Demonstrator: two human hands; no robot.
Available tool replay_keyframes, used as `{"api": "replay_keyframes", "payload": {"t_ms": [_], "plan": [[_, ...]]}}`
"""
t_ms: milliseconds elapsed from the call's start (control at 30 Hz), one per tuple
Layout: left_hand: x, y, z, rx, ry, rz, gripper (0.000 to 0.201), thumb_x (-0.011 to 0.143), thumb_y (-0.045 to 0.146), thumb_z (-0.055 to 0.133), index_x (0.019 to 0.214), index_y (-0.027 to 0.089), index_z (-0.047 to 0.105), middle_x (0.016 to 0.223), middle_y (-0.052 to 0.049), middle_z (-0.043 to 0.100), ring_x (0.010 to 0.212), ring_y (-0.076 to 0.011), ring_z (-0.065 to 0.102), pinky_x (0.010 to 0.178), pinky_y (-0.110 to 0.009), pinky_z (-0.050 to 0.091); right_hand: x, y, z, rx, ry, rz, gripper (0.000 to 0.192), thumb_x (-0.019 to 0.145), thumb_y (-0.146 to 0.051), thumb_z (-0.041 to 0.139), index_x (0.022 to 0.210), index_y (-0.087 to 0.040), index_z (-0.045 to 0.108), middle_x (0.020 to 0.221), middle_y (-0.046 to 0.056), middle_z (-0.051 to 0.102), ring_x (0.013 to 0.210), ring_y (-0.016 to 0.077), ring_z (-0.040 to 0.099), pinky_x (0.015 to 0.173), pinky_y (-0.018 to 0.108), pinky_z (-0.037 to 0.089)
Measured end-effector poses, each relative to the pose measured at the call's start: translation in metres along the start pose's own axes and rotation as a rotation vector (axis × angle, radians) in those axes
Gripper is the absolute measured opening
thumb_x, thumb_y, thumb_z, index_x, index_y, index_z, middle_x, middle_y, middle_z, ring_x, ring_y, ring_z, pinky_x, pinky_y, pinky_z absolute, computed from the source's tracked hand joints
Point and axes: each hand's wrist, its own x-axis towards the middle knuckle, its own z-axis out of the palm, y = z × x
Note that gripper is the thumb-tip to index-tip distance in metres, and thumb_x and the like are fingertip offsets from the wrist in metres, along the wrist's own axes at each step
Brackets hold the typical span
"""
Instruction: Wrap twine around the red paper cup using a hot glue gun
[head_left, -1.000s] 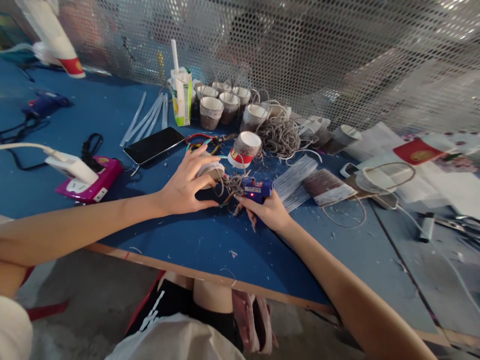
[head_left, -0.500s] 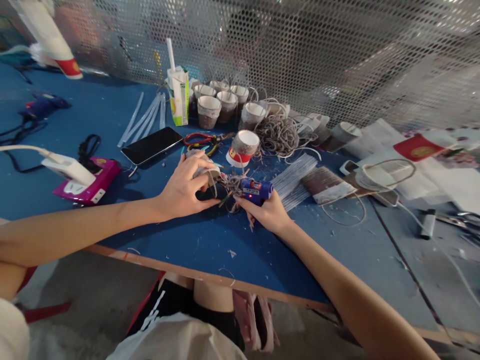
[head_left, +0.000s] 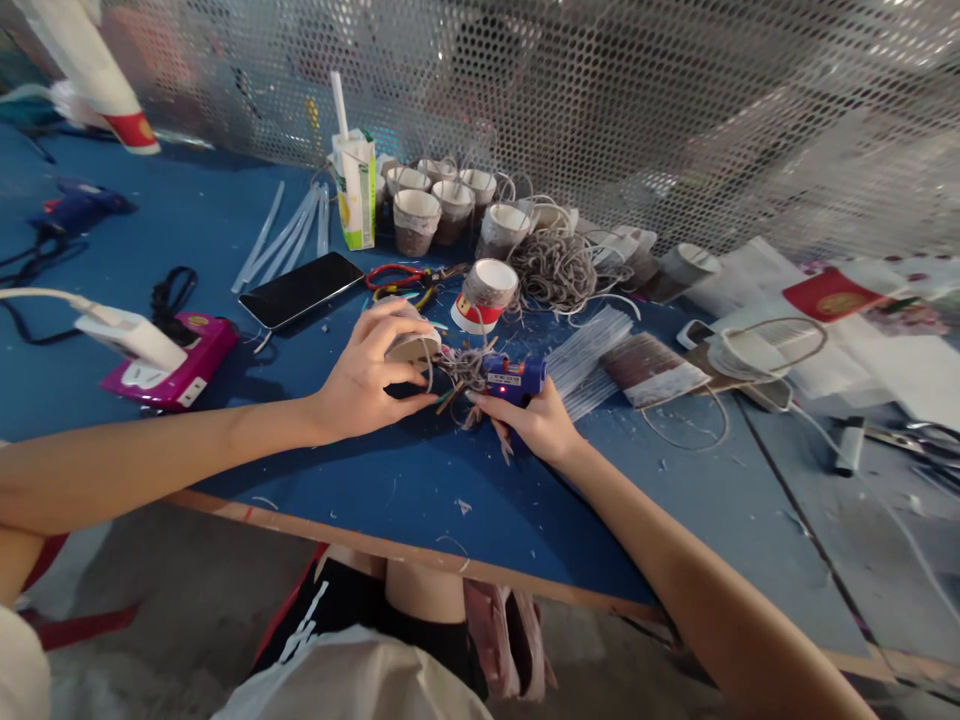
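Observation:
My left hand (head_left: 371, 370) is closed round a small paper cup (head_left: 416, 348) lying tipped on its side, its base turned to the right. My right hand (head_left: 536, 420) grips a blue hot glue gun (head_left: 517, 375) with a small red light on its body. The gun's front end is hidden in a tangle of grey cord scraps (head_left: 465, 368) between the hands, so I cannot tell whether it touches the cup. Just behind stands an upside-down-looking wrapped cup (head_left: 487, 293) with a red band. Red-and-yellow pliers (head_left: 405, 280) lie behind my left hand.
Several wrapped cups (head_left: 416, 222), a drink carton (head_left: 355, 190) and a heap of grey cord (head_left: 556, 268) stand at the back. A phone (head_left: 302, 290), glue sticks (head_left: 300, 235) and a magenta power strip (head_left: 176, 365) lie left. Clear glue sticks (head_left: 589, 360) and scissors (head_left: 919, 440) lie right.
The cup in my left hand has tilted slightly, showing more of its base. My right hand and the glue gun have hardly moved; the whole view has shifted a little.

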Motion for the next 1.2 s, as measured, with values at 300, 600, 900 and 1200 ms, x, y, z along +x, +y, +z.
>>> {"api": "replay_keyframes", "payload": {"t_ms": [300,600,900,1200], "plan": [[-0.004,0.008,-0.001,-0.034,-0.043,-0.072,0.017,0.078,0.029,0.077,0.064,0.021,0.072,0.13,-0.006,0.057,0.132,-0.0308,0.043,0.113,-0.056,0.044,0.002,0.002,0.003,-0.017,0.004,-0.008,0.026,0.07,-0.035,0.073,0.064,-0.023,0.051,0.039,-0.006,0.048,0.031,0.0098,0.042,0.03,0.025,0.038],[-0.004,0.01,-0.001,-0.008,-0.07,-0.076,0.013,0.072,0.028,0.082,0.065,0.021,0.073,0.133,-0.006,0.056,0.133,-0.0335,0.043,0.112,-0.057,0.046,0.006,0.002,0.005,-0.089,0.003,-0.004,0.018,0.069,-0.03,0.066,0.061,-0.021,0.053,0.045,-0.004,0.053,0.03,0.0071,0.041,0.028,0.021,0.036],[-0.006,0.011,0.0,-0.01,-0.065,-0.061,0.014,0.078,0.025,0.077,0.065,0.022,0.073,0.132,-0.005,0.054,0.133,-0.0348,0.042,0.112,-0.06,0.044,0.006,-0.003,0.005,-0.127,0.0,0.047,0.016,0.064,-0.023,0.059,0.055,-0.021,0.046,0.041,-0.008,0.044,0.028,0.0067,0.042,0.028,0.02,0.038],[-0.006,0.013,0.0,0.062,-0.069,-0.066,0.011,0.074,0.026,0.08,0.068,0.022,0.072,0.131,-0.005,0.055,0.134,-0.034,0.042,0.112,-0.059,0.044,0.006,-0.003,0.006,-0.147,0.001,0.047,0.014,0.062,-0.022,0.055,0.053,-0.022,0.044,0.039,-0.007,0.043,0.028,0.0076,0.042,0.029,0.02,0.036]]}}
